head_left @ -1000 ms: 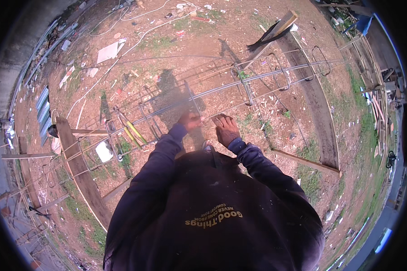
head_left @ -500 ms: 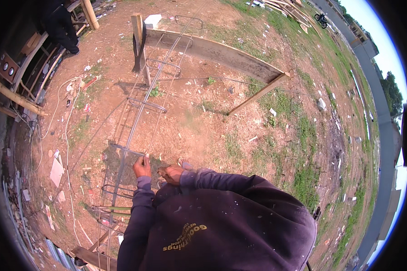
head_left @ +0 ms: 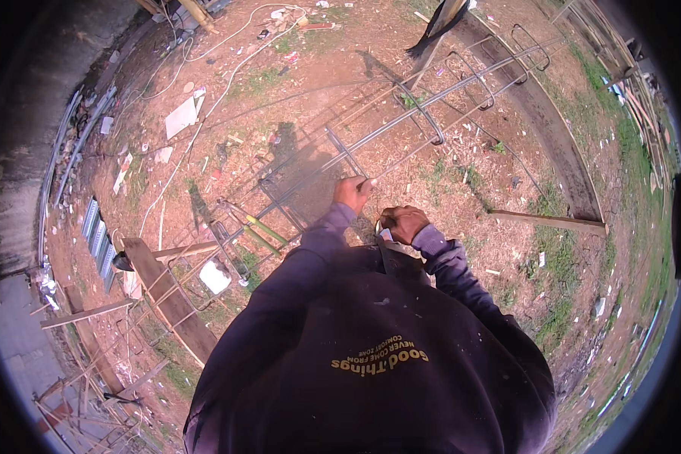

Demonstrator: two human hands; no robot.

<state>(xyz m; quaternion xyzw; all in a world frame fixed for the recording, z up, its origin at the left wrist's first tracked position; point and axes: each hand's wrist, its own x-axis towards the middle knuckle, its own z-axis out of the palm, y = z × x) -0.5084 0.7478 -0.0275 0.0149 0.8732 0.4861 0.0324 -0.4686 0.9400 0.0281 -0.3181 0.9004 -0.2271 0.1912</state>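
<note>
A long cage of steel reinforcing bars (head_left: 401,121) with bent stirrups runs slantwise past me, from lower left to upper right. My left hand (head_left: 353,194) is closed, fingers pinching the near corner of a stirrup (head_left: 345,153) at a long bar. Close to my waist, my right hand (head_left: 405,224) is curled, apart from the cage; what its fingers hold is hidden. Just below it a small pale piece (head_left: 386,234) shows against my dark clothing. To the left, a tool with yellow-green handles (head_left: 261,229) rests by the cage.
A wooden plank support (head_left: 166,299) stands lower left, another plank (head_left: 560,140) upper right, with a brace (head_left: 541,219). A white container (head_left: 215,278) sits beside the cage. A pale cable (head_left: 234,72) snakes over littered soil; corrugated metal sheets (head_left: 98,234) lie left.
My view has swung to the left, so the cage now slants more across the picture. My left hand stays at the stirrup corner, and my right hand stays near my waist.
</note>
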